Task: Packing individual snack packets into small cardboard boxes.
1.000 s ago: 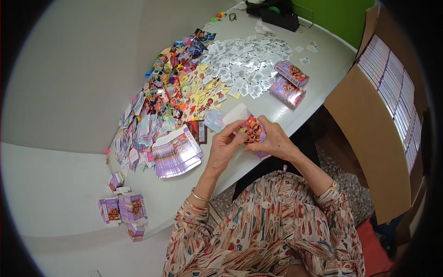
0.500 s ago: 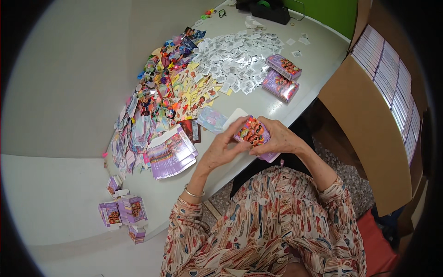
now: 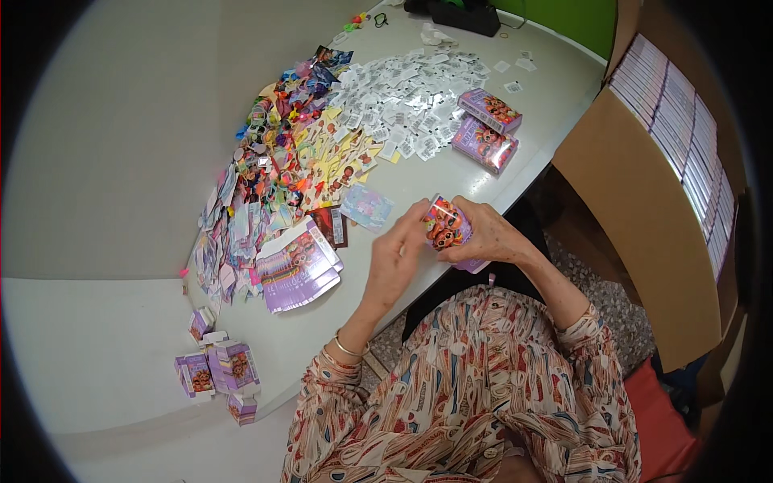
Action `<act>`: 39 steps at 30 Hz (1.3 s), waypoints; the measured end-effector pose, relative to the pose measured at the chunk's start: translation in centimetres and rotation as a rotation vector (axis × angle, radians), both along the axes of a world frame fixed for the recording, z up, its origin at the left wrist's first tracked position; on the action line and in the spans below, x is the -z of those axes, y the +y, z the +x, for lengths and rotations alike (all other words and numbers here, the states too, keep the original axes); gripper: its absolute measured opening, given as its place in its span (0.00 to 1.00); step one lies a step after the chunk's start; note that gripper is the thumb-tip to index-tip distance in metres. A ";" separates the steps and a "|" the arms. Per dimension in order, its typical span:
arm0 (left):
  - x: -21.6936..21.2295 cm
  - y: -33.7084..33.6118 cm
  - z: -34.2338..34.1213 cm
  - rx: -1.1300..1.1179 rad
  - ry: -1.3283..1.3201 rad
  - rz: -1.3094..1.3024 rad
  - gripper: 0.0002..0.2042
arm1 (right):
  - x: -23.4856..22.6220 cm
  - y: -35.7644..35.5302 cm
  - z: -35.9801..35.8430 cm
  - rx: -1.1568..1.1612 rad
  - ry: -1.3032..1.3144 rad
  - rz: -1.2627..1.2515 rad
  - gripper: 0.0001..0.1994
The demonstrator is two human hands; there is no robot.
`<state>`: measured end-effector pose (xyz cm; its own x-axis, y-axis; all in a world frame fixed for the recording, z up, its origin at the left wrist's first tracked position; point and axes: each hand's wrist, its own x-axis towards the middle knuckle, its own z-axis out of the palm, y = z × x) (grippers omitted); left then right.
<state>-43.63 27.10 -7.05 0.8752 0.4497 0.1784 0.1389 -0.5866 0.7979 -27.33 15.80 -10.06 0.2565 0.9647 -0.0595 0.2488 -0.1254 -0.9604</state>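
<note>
A small purple carton [image 3: 448, 225] with bright cartoon characters on its face is held in front of me over the table's near edge. My right hand [image 3: 493, 235] wraps it from the right, its thumb along the lower side. My left hand [image 3: 396, 253] presses at the carton's upper left end, with slightly bent fingers; some fingertips are hidden behind it. A purple flap [image 3: 472, 265] sticks out below my right hand. Left of my hands lies a fanned stack of flat purple cartons [image 3: 299, 268], with a pale blue card [image 3: 368, 207] above it.
Two filled purple cartons [image 3: 485, 145] lie at the right edge beside a heap of small white printed slips [image 3: 411, 92]. Colourful trinkets [image 3: 278, 153] and yellow stickers [image 3: 342, 169] are piled to the left. Opened cartons [image 3: 231, 366] sit lower left; a cardboard box [image 3: 636, 193] stands at right.
The carton's white end flap, sticking out at upper left before, no longer shows. My left hand has shifted from the carton's front to its upper left end. The carton has turned more upright.
</note>
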 end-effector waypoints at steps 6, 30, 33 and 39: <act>-0.7 1.1 0.7 -0.182 -0.022 -0.846 0.15 | 0.4 -0.4 0.0 0.010 -0.048 0.017 0.30; 0.8 -0.4 0.5 -0.300 -0.087 -0.525 0.10 | 1.7 -0.8 0.1 -0.011 -0.025 0.116 0.21; 0.9 -0.5 0.1 -0.330 -0.093 -0.504 0.10 | 1.1 -0.8 -0.4 0.004 -0.071 0.133 0.20; -0.6 -1.3 -0.7 -0.198 0.039 -0.248 0.12 | 0.4 -1.5 -0.3 -0.030 -0.177 0.106 0.14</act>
<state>-44.35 25.85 -6.43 0.7705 0.6374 0.0097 0.2642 -0.3332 0.9051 -27.61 14.33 -10.45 0.2252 0.9705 0.0866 0.4169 -0.0156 -0.9088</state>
